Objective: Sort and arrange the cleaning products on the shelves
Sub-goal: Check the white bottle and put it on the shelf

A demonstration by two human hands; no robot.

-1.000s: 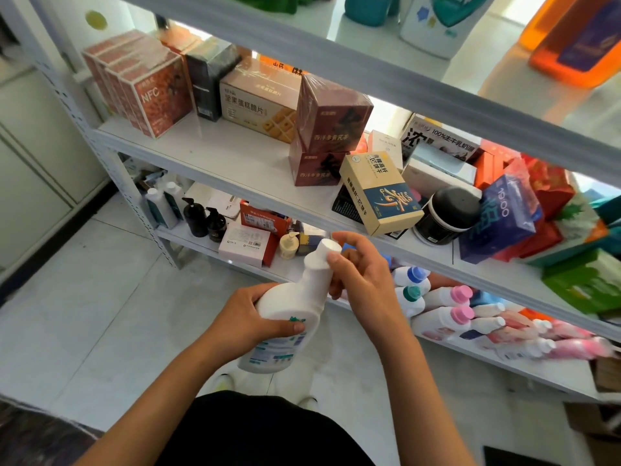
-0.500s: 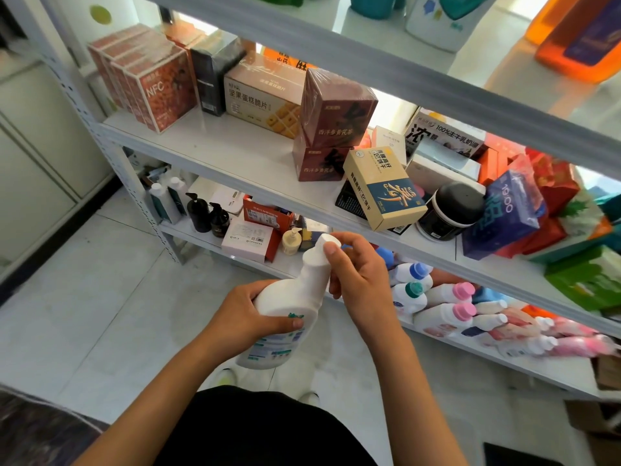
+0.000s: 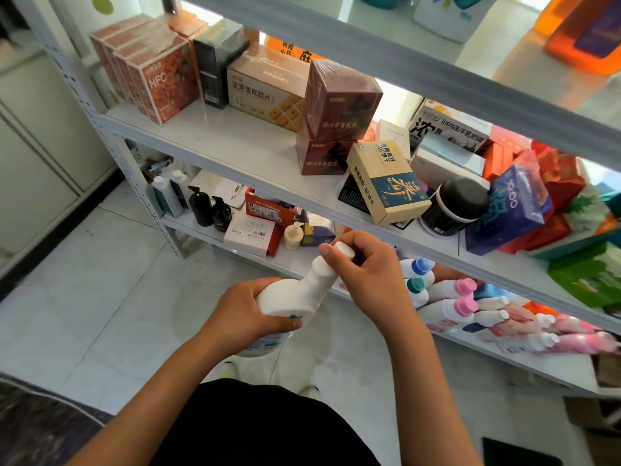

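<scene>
Right hand [image 3: 369, 274], centre of frame: thumb and fingers curled round the white cap [image 3: 346, 249] at the top of the white bottle [image 3: 295, 297], thumb tip lying along the neck just below the cap; remaining fingers folded behind the cap, so their exact contact cannot be told. Left hand [image 3: 245, 314], just below and left of centre: fingers wrapped round the bottle body, thumb across its front near a green mark on the label. Bottle is held in the air between both hands, tilted, cap toward upper right, base toward lower left, in front of the lower shelf [image 3: 302, 260] and not touching it. Behind the right hand, on the lower shelf toward the right of frame: a cluster of white bottles lying on their sides, with a blue cap [image 3: 420, 264], a teal cap [image 3: 416, 284] and pink caps [image 3: 465, 287], then pink bottles [image 3: 578, 341] farther right. Left part of the lower shelf: two black pump bottles [image 3: 208, 208] upright, a small cream pump bottle [image 3: 293, 235], a white box [image 3: 248, 233]. Middle shelf [image 3: 235, 146] above: red NFC cartons [image 3: 158, 75] at upper left, dark red boxes [image 3: 336, 109] stacked two high at centre, a tan and blue box [image 3: 386, 183] tilted at the shelf edge, a black jar [image 3: 453, 205] just to its right. Pale tiled floor [image 3: 84, 297] at left.
</scene>
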